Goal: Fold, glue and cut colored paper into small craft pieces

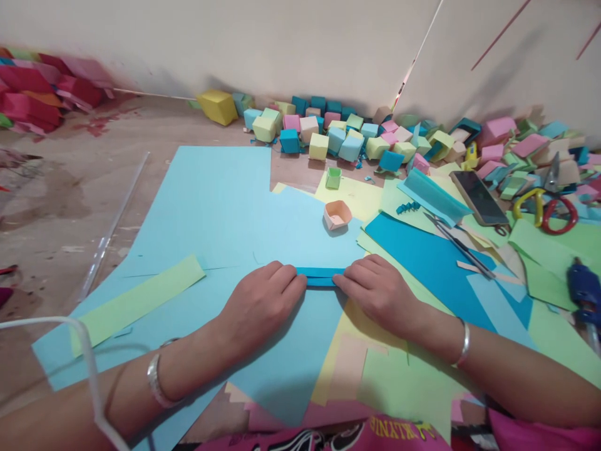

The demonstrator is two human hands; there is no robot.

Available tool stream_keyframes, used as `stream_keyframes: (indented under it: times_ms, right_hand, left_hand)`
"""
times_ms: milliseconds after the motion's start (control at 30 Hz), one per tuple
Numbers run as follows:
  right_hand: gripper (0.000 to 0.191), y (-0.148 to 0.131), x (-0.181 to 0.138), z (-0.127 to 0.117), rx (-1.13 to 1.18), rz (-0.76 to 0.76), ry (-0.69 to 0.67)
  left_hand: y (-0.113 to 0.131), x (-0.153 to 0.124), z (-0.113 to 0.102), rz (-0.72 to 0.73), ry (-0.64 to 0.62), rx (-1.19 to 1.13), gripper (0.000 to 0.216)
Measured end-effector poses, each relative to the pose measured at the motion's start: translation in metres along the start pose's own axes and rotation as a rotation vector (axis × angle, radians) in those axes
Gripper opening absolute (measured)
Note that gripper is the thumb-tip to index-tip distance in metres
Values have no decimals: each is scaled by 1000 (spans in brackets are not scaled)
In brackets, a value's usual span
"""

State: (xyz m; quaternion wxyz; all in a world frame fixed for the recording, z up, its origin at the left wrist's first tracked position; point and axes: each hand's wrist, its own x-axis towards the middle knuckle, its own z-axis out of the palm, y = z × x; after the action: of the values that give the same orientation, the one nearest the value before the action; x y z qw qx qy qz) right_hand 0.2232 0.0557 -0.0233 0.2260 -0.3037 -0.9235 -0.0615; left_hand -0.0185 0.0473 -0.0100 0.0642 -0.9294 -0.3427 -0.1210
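Blue strip (321,282) in left hand (268,294), right hand (377,293); open peach box (337,217) beyond

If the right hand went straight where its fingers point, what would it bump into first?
Past the blue paper strip it holds, the right hand would likely bump into the left hand at the strip's other end, though depth is hard to judge.

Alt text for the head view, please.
The left hand and right hand hold the ends of a folded blue paper strip over light-blue paper. Small paper boxes crowd along the wall; a phone lies at right.
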Motion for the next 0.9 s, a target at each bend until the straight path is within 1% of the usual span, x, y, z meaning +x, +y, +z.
stream_keyframes:
  times_ms: [100, 233, 333, 433, 633, 767, 900]
  right_hand:
    - [25, 1, 0, 0, 21, 30, -26]
    - [28, 0, 0, 0, 92, 117, -56]
    - [31, -1, -1, 0, 156, 179, -77]
    - [30, -2, -2, -2, 200, 242, -99]
    - [30, -8, 0, -6, 117, 304, -198]
    - [29, -9, 0, -5, 81, 332, -247]
    - [29, -8, -1, -3, 65, 350, -255]
  left_hand:
    - [-1, 0, 3, -19, 3, -45, 19]
    - [-1, -1, 5, -91, 33, -136, 18]
    - [-2, -1, 5, -118, 23, -201, 21]
    - [-4, -2, 4, -157, -5, -256, 21]
    - [-7, -1, 3, -245, -102, -348, 25]
    - [-6, 1, 3, -294, -133, -341, 28]
    - [-3, 3, 2, -325, -150, -304, 29]
